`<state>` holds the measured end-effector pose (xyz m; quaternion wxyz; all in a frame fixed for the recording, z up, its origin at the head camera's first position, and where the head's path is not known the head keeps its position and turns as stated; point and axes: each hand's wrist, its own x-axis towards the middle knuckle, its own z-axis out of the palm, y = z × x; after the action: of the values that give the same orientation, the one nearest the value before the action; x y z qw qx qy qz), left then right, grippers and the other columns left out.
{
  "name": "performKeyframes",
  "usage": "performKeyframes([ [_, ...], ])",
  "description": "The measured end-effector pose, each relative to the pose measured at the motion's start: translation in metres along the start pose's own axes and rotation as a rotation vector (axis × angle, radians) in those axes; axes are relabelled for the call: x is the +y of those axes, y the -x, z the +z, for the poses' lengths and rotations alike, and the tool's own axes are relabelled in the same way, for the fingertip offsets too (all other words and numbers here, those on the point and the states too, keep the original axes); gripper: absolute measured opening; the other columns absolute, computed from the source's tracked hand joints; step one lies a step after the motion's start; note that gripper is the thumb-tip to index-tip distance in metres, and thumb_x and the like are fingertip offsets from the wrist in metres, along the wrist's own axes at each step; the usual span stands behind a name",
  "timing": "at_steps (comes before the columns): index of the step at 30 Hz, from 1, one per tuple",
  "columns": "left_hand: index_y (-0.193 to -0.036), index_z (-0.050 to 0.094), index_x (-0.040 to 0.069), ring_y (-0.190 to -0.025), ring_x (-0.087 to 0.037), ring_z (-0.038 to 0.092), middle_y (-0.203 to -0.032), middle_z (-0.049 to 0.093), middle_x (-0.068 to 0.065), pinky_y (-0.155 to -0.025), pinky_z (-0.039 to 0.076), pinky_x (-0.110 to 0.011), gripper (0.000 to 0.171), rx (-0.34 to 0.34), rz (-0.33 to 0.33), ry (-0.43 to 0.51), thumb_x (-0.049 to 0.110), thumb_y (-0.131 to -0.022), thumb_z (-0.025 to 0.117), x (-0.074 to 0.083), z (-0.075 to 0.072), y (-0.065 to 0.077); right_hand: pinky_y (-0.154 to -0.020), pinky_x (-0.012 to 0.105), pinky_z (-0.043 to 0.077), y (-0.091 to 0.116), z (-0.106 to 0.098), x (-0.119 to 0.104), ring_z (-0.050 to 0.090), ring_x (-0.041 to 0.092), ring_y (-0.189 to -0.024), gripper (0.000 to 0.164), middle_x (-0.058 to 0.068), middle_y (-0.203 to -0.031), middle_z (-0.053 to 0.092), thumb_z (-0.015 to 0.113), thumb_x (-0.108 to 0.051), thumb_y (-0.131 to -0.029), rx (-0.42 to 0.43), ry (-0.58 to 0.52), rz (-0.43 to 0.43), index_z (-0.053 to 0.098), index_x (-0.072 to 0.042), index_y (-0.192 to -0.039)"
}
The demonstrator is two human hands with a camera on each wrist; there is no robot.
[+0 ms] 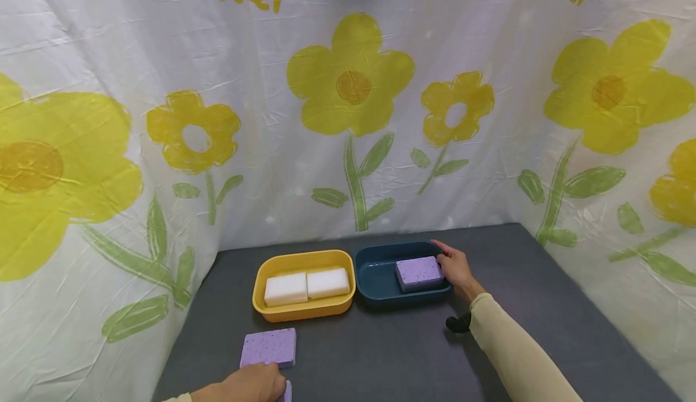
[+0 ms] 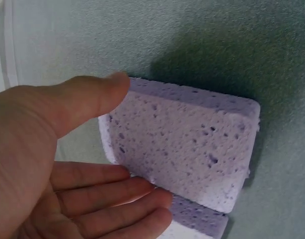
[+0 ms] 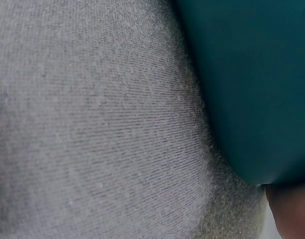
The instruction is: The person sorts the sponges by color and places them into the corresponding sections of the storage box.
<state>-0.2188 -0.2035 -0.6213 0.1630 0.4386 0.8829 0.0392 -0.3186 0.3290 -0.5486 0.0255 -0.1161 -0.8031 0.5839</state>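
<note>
My left hand [image 1: 247, 384] is low in the head view, pinching a purple sponge [image 2: 180, 142] by its edges, thumb on one side and fingers on the other. Most of that sponge is hidden by the hand in the head view. Just beyond it a second purple sponge [image 1: 268, 346] lies on the table, partly behind the fingers in the left wrist view. My right hand [image 1: 459, 272] grips the right end of a dark blue tray [image 1: 375, 272]. Inside this tray, at its right side, sits another purple sponge [image 1: 420, 273].
Left of the blue tray, nearly touching it, stands a yellow tray [image 1: 304, 316] with two white sponges [image 1: 286, 288] side by side. The table [image 1: 375, 353] is covered in dark grey cloth. Behind it and along both sides hangs a white curtain [image 1: 261, 87] with yellow flowers.
</note>
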Motion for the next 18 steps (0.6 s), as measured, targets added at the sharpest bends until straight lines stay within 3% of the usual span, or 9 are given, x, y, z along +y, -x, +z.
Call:
performKeyframes([
  [5,-0.074,0.071,0.032,-0.059,0.005,0.044,-0.066,0.057,0.020,-0.046,0.040,-0.022,0.021,0.009,-0.013,-0.027,0.036,-0.091,0.082,0.0028,0.0008,-0.0002,-0.094,0.037,0.042,0.0003,-0.0016,0.0000,0.049,0.018,-0.086,0.056,0.022,-0.148,0.053,0.043,-0.008,-0.111,-0.003,0.014,-0.006,0.047,-0.014,-0.167],
  [8,-0.072,0.070,0.030,-0.059,0.004,0.043,-0.066,0.057,0.019,-0.046,0.040,-0.023,0.023,0.028,-0.021,-0.041,0.036,-0.090,0.083,0.0047,0.0009,0.0003,-0.095,0.037,0.041,0.0009,-0.0020,-0.0010,0.048,0.017,-0.086,0.056,0.022,-0.146,0.053,0.043,-0.008,-0.110,-0.005,0.017,-0.011,0.048,-0.014,-0.166],
  [14,-0.066,0.064,0.031,-0.056,0.004,0.029,-0.061,0.041,0.024,-0.043,0.031,-0.020,0.031,0.024,-0.011,0.006,0.035,-0.090,0.082,0.0046,0.0037,0.0010,-0.096,0.037,0.041,0.0019,-0.0023,-0.0025,0.049,0.018,-0.088,0.056,0.021,-0.147,0.054,0.042,-0.008,-0.111,-0.008,0.004,-0.010,0.048,-0.014,-0.167],
  [18,-0.063,0.060,0.029,-0.056,0.004,0.025,-0.060,0.041,0.023,-0.041,0.029,-0.018,0.033,0.088,0.045,-0.085,0.025,-0.087,0.082,0.0052,0.0055,0.0002,-0.088,0.033,0.043,0.0025,-0.0028,-0.0037,0.047,0.016,-0.080,0.056,0.022,-0.148,0.053,0.042,-0.007,-0.112,-0.008,-0.009,-0.001,0.047,-0.014,-0.167],
])
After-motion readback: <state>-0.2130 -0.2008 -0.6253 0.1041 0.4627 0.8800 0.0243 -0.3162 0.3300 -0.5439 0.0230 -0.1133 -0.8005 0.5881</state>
